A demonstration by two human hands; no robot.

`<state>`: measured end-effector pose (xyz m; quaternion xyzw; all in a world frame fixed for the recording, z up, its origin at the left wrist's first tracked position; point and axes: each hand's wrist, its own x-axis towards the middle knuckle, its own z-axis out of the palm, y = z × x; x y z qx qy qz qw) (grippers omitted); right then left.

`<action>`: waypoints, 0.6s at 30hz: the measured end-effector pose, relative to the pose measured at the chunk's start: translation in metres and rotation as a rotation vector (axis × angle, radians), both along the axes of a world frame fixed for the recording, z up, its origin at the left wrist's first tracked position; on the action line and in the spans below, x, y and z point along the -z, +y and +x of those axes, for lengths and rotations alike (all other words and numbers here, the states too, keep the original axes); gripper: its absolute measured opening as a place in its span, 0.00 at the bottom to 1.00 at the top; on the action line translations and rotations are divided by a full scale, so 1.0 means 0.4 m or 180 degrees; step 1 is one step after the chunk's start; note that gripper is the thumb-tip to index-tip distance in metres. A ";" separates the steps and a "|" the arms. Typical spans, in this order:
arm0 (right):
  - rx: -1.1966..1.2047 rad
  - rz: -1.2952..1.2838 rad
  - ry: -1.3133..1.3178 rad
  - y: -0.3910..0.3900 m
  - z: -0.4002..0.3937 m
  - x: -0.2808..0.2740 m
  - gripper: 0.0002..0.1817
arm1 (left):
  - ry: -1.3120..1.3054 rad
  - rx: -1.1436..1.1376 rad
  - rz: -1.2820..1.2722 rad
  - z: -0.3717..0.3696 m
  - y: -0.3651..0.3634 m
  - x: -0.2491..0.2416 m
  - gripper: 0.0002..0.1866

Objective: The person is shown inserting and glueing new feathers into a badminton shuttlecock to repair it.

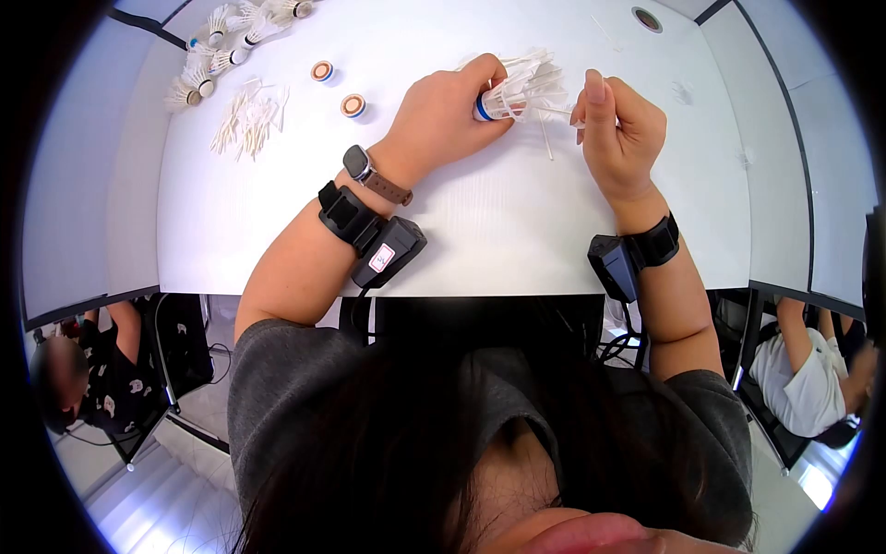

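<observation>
My left hand (pixel 452 109) is closed around a white feather shuttlecock (pixel 531 85), which lies on its side with its blue-banded base toward my palm and its feathers spread to the right. Just right of the skirt, my right hand (pixel 626 134) is raised with thumb and fingers pinched on a thin white feather (pixel 559 112); its quill reaches toward the shuttlecock. One loose feather shaft (pixel 546 138) points down from the skirt over the white table (pixel 498 222).
Two cork shuttlecock bases (pixel 353 105) (pixel 322 72) stand left of my hand. Farther left is a pile of plucked feather shafts (pixel 249 120). Several whole shuttlecocks (pixel 226 60) sit in the back left corner. A round cable hole (pixel 647 18) is at the back right. People sit beyond both side partitions.
</observation>
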<state>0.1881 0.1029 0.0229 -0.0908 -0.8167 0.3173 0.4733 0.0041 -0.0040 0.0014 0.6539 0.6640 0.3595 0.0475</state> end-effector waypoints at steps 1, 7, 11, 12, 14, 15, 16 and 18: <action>-0.0002 -0.0002 -0.0008 0.001 0.000 0.001 0.25 | -0.0003 -0.0002 0.0005 0.000 0.000 0.001 0.17; -0.0018 -0.0008 -0.0036 -0.001 -0.002 0.004 0.25 | 0.0012 0.0015 0.0055 -0.002 0.001 0.002 0.18; -0.0020 -0.0004 -0.0028 -0.005 -0.002 0.001 0.25 | 0.0015 -0.0027 -0.0012 -0.001 -0.001 -0.001 0.18; -0.0024 -0.0015 -0.0030 -0.005 -0.002 0.001 0.25 | 0.0008 -0.0034 -0.0017 -0.001 0.000 -0.001 0.19; -0.0052 -0.0107 0.0027 -0.008 -0.004 0.001 0.22 | -0.0019 -0.0043 0.0004 -0.002 0.002 0.002 0.18; -0.0077 -0.0186 0.0083 -0.010 -0.007 0.001 0.19 | -0.0034 -0.0047 0.0016 -0.002 0.002 0.002 0.18; -0.0102 -0.0265 0.0138 -0.012 -0.008 0.001 0.16 | -0.0040 -0.0058 -0.0003 -0.002 0.002 0.002 0.18; -0.0079 -0.0178 0.0089 -0.013 -0.006 0.002 0.16 | -0.0055 -0.0081 -0.0040 -0.002 0.001 0.000 0.18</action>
